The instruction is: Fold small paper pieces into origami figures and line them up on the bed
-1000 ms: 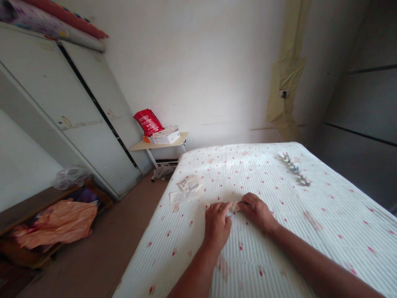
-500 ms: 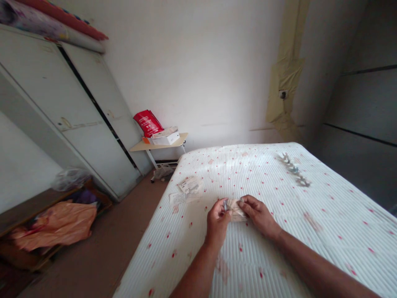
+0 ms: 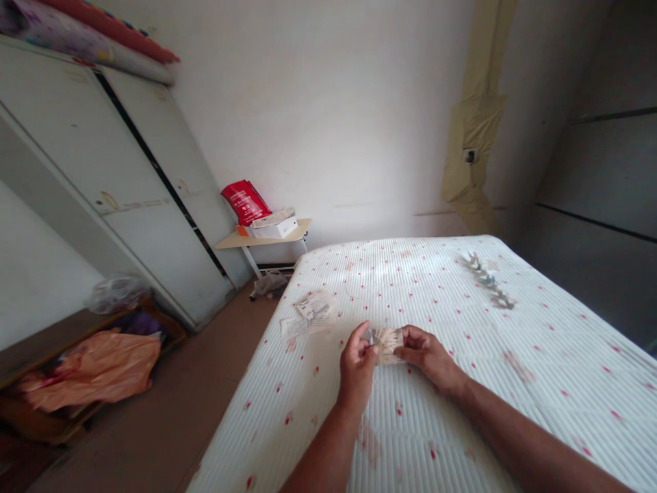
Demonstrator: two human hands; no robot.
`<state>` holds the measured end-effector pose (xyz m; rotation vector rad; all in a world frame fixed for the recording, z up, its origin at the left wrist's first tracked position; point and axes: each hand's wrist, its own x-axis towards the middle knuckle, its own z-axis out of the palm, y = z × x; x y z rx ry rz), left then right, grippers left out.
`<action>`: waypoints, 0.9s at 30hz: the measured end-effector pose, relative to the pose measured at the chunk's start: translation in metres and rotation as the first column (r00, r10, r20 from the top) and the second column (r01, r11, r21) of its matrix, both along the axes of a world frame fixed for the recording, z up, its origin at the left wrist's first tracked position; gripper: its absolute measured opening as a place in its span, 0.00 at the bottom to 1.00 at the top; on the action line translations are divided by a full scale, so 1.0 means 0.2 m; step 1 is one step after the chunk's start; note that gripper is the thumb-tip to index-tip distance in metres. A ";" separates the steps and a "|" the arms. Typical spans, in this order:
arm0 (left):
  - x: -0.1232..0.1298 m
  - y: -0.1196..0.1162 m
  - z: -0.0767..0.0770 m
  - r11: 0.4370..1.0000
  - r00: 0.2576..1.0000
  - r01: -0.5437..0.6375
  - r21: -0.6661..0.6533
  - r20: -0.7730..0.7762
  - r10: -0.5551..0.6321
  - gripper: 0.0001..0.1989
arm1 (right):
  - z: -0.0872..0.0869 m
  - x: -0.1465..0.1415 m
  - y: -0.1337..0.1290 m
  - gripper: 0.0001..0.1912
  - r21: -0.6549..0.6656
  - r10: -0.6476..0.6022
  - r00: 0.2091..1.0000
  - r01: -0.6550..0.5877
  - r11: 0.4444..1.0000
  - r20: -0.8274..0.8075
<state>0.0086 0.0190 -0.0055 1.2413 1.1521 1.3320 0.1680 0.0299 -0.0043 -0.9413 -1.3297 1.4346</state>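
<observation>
Between my two hands is a small piece of printed paper (image 3: 387, 344) with creases or folds across it, held just over the bed. My left hand (image 3: 358, 359) pinches its left end between thumb and fingers. At the right end, my right hand (image 3: 421, 352) grips it with thumb and forefinger. Several loose printed paper pieces (image 3: 311, 313) lie on the bed beyond my left hand. Farther off to the right, a row of small folded paper shapes (image 3: 488, 281) rests on the bed.
The bed (image 3: 436, 424) has a white ribbed cover with red dots. At the back left, a small table (image 3: 230, 241) carries a red bag (image 3: 245, 202) and a white box (image 3: 277, 228). A grey cabinet (image 3: 138, 178) and a low shelf with orange cloth (image 3: 97, 370) stand left.
The fingers have shifted on the paper, and more of its creased face now shows between them. My right thumb has moved slightly lower. The other papers stay where they were.
</observation>
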 end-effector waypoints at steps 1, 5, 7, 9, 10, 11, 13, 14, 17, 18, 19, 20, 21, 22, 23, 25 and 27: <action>0.00 0.00 0.00 1.000 1.000 -0.002 0.002 -0.008 0.002 0.25 | 0.00 0.00 0.00 0.13 -0.002 0.000 1.000 0.000 1.000 0.007; 0.00 -0.01 0.01 1.000 1.000 -0.002 0.027 -0.024 0.003 0.23 | 0.01 0.00 -0.01 0.14 -0.001 0.013 1.000 -0.013 1.000 0.022; 0.00 -0.01 0.00 0.998 0.999 0.017 0.052 -0.033 -0.016 0.21 | 0.02 -0.01 -0.01 0.13 0.015 0.011 1.000 -0.011 1.000 0.011; 0.00 -0.01 0.00 0.996 0.998 0.040 0.075 -0.056 -0.036 0.20 | 0.03 0.00 -0.01 0.13 0.031 -0.006 1.000 0.006 1.000 -0.009; 0.00 -0.01 -0.01 0.995 0.996 0.051 0.084 -0.071 -0.045 0.20 | 0.04 0.00 0.00 0.13 0.033 -0.013 1.000 0.014 0.999 -0.013; 0.00 -0.01 -0.01 0.994 0.995 0.058 0.091 -0.085 -0.050 0.20 | 0.04 0.00 0.00 0.13 0.030 -0.022 1.000 0.022 0.999 -0.010; 0.01 -0.02 -0.01 0.994 0.994 0.061 0.095 -0.097 -0.052 0.20 | 0.04 0.00 0.01 0.14 0.019 -0.027 1.000 0.027 0.999 0.008; 0.01 -0.01 -0.02 0.994 0.995 0.057 0.092 -0.091 -0.049 0.20 | 0.03 0.00 0.01 0.14 0.016 -0.026 0.999 0.026 1.000 0.018; 0.00 -0.01 -0.02 0.997 0.999 0.016 0.075 -0.034 -0.013 0.21 | 0.02 0.00 0.00 0.13 0.020 -0.008 0.999 0.007 1.000 0.050; 0.00 0.00 -0.01 0.998 1.000 -0.006 0.070 -0.010 0.007 0.21 | 0.02 0.00 0.00 0.12 0.020 -0.006 0.998 0.004 1.000 0.061; -0.01 0.00 -0.01 0.997 0.999 -0.033 0.067 0.011 0.032 0.22 | 0.02 -0.01 0.00 0.12 0.018 -0.011 0.998 0.010 1.000 0.069; -0.01 0.00 -0.01 0.996 0.998 -0.061 0.066 0.024 0.059 0.23 | 0.02 -0.01 -0.01 0.12 0.017 -0.025 0.997 0.024 1.000 0.073; -0.02 0.01 -0.01 0.994 0.996 -0.085 0.072 0.021 0.084 0.23 | 0.02 -0.02 -0.01 0.12 0.015 -0.047 0.996 0.046 0.999 0.073; -0.02 0.01 -0.01 0.990 0.994 -0.106 0.089 0.000 0.106 0.24 | 0.02 -0.02 -0.01 0.12 0.015 -0.077 0.995 0.076 0.997 0.068; -0.02 0.00 -0.01 0.985 0.991 -0.118 0.123 -0.044 0.124 0.25 | 0.02 -0.02 -0.01 0.13 0.015 -0.108 0.992 0.107 0.994 0.061; -0.02 -0.01 0.00 0.966 0.965 -0.102 0.239 -0.210 0.154 0.25 | 0.01 -0.03 0.00 0.13 0.014 -0.163 0.986 0.163 0.987 0.043; -0.01 -0.03 0.01 0.927 0.884 -0.034 0.372 -0.422 0.202 0.22 | 0.00 -0.03 0.00 0.14 0.012 -0.206 0.978 0.206 0.978 0.032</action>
